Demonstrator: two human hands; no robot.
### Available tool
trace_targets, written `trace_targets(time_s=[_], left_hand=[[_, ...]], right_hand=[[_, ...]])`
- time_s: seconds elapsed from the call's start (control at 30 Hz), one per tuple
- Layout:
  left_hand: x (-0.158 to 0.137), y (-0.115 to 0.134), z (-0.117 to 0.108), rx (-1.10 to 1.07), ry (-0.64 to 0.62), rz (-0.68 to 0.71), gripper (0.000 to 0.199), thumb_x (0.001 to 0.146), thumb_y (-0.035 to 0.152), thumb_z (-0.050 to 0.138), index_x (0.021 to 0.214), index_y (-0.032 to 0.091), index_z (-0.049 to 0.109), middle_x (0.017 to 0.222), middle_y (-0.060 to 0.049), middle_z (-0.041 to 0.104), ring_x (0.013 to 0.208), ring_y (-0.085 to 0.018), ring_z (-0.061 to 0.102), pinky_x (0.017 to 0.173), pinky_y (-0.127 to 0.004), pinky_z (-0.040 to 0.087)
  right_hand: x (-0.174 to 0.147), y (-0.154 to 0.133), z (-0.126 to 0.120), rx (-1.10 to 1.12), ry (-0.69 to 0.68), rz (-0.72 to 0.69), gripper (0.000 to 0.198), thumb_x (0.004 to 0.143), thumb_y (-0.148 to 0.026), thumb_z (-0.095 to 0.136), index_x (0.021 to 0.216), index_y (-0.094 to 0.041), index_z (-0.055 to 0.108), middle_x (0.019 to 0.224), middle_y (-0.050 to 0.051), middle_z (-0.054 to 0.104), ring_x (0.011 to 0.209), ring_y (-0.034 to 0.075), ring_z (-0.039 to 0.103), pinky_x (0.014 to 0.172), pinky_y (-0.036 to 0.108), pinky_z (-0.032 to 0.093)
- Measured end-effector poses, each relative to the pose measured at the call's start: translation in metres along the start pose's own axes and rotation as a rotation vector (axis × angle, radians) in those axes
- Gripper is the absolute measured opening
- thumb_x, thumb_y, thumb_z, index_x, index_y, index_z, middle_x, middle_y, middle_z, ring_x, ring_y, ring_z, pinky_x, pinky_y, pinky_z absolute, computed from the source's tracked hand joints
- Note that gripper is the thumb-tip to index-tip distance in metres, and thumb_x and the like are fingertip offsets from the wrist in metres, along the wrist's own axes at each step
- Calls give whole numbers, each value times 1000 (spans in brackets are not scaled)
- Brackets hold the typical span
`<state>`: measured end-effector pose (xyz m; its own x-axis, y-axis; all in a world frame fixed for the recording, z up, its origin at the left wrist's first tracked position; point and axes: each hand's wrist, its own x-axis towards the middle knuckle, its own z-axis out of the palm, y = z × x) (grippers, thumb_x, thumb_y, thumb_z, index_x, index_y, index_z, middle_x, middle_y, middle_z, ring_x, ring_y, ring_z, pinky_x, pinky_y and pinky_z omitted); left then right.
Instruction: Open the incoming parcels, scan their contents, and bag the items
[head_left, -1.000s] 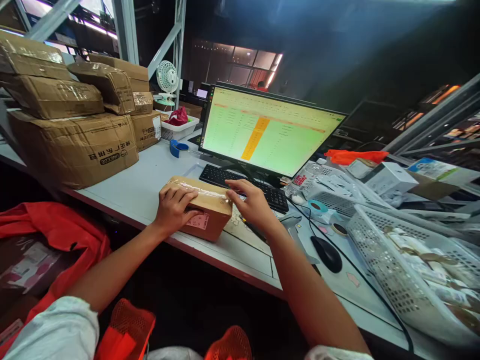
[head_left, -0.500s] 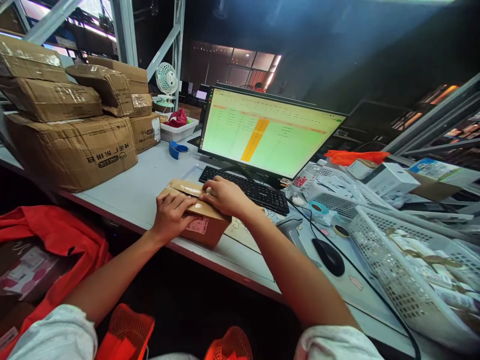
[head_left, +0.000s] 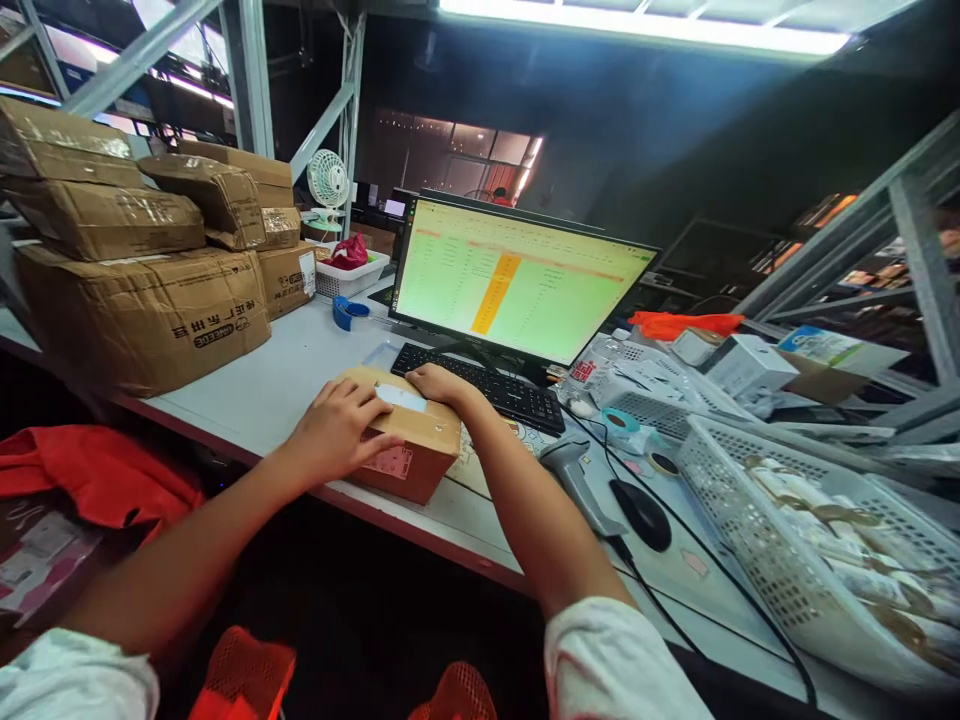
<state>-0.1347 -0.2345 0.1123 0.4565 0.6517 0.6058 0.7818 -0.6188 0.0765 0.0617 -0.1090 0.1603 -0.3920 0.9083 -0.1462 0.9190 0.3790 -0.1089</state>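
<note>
A small brown cardboard box (head_left: 424, 445) with a pink printed label (head_left: 391, 461) on its near side sits at the desk's front edge. My left hand (head_left: 339, 425) lies over the box's left end, fingers spread across the top and thumb apart along the near face. My right hand (head_left: 441, 384) grips the far edge, its fingers bent and their tips partly hidden. Between both hands a white patch (head_left: 401, 398) shows on the top; I cannot tell whether it is paper or an opening. Behind the box is a black keyboard (head_left: 517, 398).
Stacked cartons (head_left: 150, 315) fill the desk's left side. A monitor (head_left: 517, 275) stands at the back. Rightward are a barcode scanner (head_left: 581, 482), a black mouse (head_left: 641, 513) and a white perforated basket (head_left: 750, 540) of wrapped items. A blue tape dispenser (head_left: 349, 313) lies behind the box.
My left hand has opened out from bent fingers and slid left. My right hand has shifted toward the far edge, and the white patch on top now shows. The camera view has tilted up.
</note>
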Motion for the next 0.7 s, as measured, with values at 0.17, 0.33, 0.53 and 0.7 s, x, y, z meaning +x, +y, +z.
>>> trace_targets(time_s=[0.17, 0.33, 0.53, 0.7], left_hand=[[42, -12, -27, -95, -258, 19, 42, 85, 53, 74, 113, 22, 68, 111, -8, 70, 105, -30, 63, 86, -38, 48], [21, 27, -29, 189, -46, 17, 15, 83, 17, 71, 96, 19, 64, 96, -11, 65, 94, -32, 59, 80, -42, 47], [-65, 43, 13, 196, 177, 78, 9, 88, 19, 63, 97, 19, 63, 102, -13, 65, 99, -33, 56, 88, -47, 50], [-53, 21, -17, -80, 28, 33, 22, 101, 36, 51, 113, 20, 62, 118, -11, 66, 105, -27, 63, 91, -39, 53]], right_hand=[[2, 3, 4, 22, -4, 17, 46, 106, -29, 36, 106, -10, 78, 106, 14, 78, 93, 22, 69, 79, 25, 48], [1, 5, 5, 42, 25, 20, 46, 106, -29, 36, 104, -11, 78, 110, 15, 77, 95, 23, 69, 81, 26, 47], [4, 6, 9, 83, 94, -2, 43, 104, -27, 40, 98, -8, 79, 108, 18, 77, 97, 25, 70, 85, 28, 47], [-7, 4, 1, 122, 342, -44, 37, 103, -23, 42, 124, -7, 69, 127, 18, 70, 116, 25, 63, 98, 30, 44]])
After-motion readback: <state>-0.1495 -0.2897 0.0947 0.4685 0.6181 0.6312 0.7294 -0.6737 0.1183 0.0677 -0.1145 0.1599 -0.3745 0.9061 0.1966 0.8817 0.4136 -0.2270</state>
